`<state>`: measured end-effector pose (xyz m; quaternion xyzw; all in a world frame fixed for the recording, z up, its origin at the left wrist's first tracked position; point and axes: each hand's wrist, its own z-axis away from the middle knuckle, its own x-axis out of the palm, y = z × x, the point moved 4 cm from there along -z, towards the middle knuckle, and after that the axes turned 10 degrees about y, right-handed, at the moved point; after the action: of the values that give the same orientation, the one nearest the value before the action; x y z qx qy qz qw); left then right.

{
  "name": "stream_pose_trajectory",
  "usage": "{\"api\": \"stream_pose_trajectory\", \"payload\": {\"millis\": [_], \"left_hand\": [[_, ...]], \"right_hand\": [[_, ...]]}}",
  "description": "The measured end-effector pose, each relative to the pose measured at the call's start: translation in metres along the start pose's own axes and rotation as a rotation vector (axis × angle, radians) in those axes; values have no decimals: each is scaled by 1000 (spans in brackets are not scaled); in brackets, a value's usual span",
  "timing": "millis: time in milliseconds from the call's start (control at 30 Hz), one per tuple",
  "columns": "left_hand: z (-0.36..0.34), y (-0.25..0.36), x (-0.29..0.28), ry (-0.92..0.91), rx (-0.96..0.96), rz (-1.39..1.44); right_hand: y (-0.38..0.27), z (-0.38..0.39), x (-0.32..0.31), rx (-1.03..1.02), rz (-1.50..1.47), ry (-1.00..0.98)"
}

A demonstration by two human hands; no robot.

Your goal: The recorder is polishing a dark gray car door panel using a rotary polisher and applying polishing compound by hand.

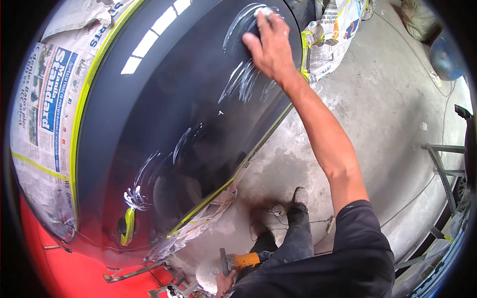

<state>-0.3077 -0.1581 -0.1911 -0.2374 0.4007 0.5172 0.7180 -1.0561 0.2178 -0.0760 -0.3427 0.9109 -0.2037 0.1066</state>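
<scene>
I have the right hand (272, 47) loosely spread at white paste (264, 10) on the glossy dark panel (164, 111) edged with newspaper (49, 89), any hold unclear; the left hand (226, 283) wraps the yellow polisher (246, 260)'s handle (224, 260) over grey concrete floor (367, 74).

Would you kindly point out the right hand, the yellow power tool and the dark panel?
Right hand (273, 48): head view, back of the hand.
Yellow power tool (247, 260): head view, yellow housing.
Dark panel (185, 99): head view, bare middle surface.

Head view: one fisheye, faced downward.
Looked from head height onto the dark panel (164, 109), close below; concrete floor (367, 84) lay farther off, rightward. View bowed toward its rim.
</scene>
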Motion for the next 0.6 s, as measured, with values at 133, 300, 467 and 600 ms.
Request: {"api": "stream_pose_trajectory", "payload": {"millis": [133, 300, 467, 600], "left_hand": [[-1, 5, -3, -2, 5, -1], [-21, 19, 6, -2, 145, -64], [-10, 52, -2, -47, 51, -51], [-17, 24, 5, -30, 100, -13]], "right_hand": [[14, 72, -24, 293, -228, -159], [82, 199, 27, 483, -2, -277], [82, 292, -12, 880, -288, -417], [129, 183, 18, 1332, -600, 227]]}}
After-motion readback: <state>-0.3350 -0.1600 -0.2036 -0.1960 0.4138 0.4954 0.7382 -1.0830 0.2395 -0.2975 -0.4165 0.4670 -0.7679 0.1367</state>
